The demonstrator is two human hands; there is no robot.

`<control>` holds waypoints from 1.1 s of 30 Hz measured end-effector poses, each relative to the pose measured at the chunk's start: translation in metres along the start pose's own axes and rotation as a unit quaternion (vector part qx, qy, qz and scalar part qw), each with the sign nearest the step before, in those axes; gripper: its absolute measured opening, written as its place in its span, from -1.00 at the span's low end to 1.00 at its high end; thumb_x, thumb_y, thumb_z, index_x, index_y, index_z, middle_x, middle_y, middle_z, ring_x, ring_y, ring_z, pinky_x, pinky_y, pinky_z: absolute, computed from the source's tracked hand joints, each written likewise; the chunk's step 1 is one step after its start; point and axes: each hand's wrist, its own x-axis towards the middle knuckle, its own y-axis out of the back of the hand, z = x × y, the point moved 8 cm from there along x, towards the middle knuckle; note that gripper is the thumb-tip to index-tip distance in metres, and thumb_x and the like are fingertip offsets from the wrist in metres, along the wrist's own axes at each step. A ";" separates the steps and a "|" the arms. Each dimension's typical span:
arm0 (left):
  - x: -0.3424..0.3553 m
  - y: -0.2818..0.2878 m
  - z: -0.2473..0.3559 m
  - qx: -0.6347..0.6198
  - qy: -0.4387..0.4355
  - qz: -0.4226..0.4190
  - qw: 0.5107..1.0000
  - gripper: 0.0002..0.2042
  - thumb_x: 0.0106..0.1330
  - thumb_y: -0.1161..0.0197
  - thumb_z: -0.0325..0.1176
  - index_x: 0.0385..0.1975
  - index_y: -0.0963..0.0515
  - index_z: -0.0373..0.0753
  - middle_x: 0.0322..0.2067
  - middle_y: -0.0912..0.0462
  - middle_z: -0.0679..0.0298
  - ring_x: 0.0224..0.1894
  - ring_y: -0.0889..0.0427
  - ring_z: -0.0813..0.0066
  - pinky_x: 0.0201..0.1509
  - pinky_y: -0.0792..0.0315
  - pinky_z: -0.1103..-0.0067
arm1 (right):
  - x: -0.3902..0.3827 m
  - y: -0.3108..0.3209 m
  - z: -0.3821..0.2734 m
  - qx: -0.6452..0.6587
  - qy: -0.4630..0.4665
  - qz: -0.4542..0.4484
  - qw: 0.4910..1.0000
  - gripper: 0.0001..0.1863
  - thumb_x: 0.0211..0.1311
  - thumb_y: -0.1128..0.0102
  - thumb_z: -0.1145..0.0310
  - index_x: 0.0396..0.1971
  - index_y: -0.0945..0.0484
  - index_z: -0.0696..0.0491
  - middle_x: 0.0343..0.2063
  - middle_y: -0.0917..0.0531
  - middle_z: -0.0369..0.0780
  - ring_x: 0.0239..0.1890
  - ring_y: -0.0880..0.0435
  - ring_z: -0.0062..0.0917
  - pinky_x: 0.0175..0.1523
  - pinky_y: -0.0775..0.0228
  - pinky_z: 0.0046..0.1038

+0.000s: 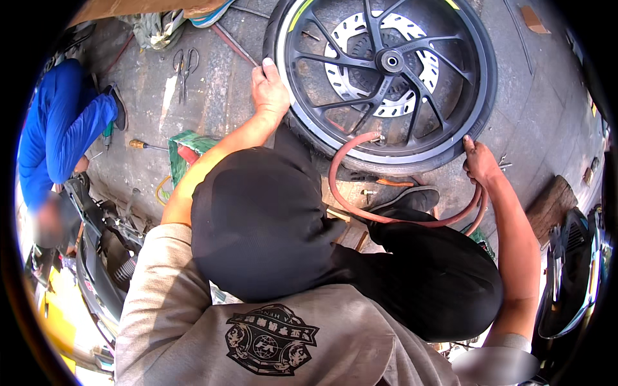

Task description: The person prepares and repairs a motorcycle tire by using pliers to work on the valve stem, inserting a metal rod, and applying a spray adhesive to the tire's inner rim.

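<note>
Your left hand (270, 92) is closed around the left edge of the wheel (391, 62), with its thumb showing and its fingers partly hidden. Your right hand (480, 161) is curled at the wheel's near right edge, thumb on the tyre; you seem to grip there too, though I cannot tell whether the hose is also caught under your fingers.

The wheel is in front of your knees, brake disc (413, 32) showing behind the spokes. A red hose (332, 180) meets the near rim at a metal fitting, loops out on your side of the wheel and rises toward your right wrist.

The step looks like steadying the wheel while the hose feeds air at the valve. The next move probably calls for keeping both edges supported and the hose slack, so the fitting is not pulled sideways.

Left of the wheel lie scissors (183, 76) and, farther out, a screwdriver (138, 144); beyond those crouches a co-worker in blue (58, 122). Right of the wheel, toward you, is a wooden block (552, 206).
</note>
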 end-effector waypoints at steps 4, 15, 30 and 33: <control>0.013 -0.003 -0.004 -0.028 -0.007 0.010 1.000 -0.27 0.65 0.12 0.23 0.05 -0.56 -0.51 0.04 -0.66 -0.39 0.16 -0.63 -0.35 0.29 -0.45 0.08 | 0.004 0.001 -0.002 -0.062 0.047 0.075 0.994 -0.20 0.72 0.22 -0.19 -0.13 -0.63 0.37 -0.28 -0.75 0.25 -0.11 -0.81 0.13 0.10 -0.60 -0.01; 0.012 -0.007 -0.009 -0.039 0.024 0.000 0.999 -0.23 0.62 0.14 0.29 0.13 -0.53 -0.49 0.07 -0.66 -0.37 0.19 -0.63 -0.35 0.32 -0.44 0.08 | -0.003 0.002 -0.003 -0.112 0.063 0.121 0.984 -0.18 0.73 0.27 -0.19 0.00 -0.63 0.40 -0.06 -0.69 0.40 0.22 -0.63 0.26 0.35 -0.43 0.04; 0.008 -0.014 -0.013 -0.068 0.037 -0.038 0.996 -0.22 0.58 0.00 0.33 0.20 -0.49 -0.46 0.12 -0.65 -0.28 0.21 -0.63 -0.23 0.35 -0.43 0.15 | -0.015 -0.006 0.011 0.154 0.069 -0.003 0.986 -0.42 0.49 -0.40 -0.09 -0.05 -0.49 0.20 -0.30 -0.67 -0.16 -0.34 -0.75 -0.38 -0.26 -0.69 -0.27; 0.009 -0.013 -0.021 -0.091 0.057 -0.042 0.993 -0.18 0.53 -0.09 0.37 0.24 -0.47 -0.46 0.14 -0.65 -0.27 0.23 -0.64 -0.19 0.37 -0.44 0.18 | -0.021 -0.010 0.013 0.179 0.063 -0.044 0.981 -0.64 0.56 -0.35 0.22 0.03 -0.46 0.17 -0.16 -0.69 -0.13 -0.08 -0.80 -0.31 0.01 -0.75 -0.15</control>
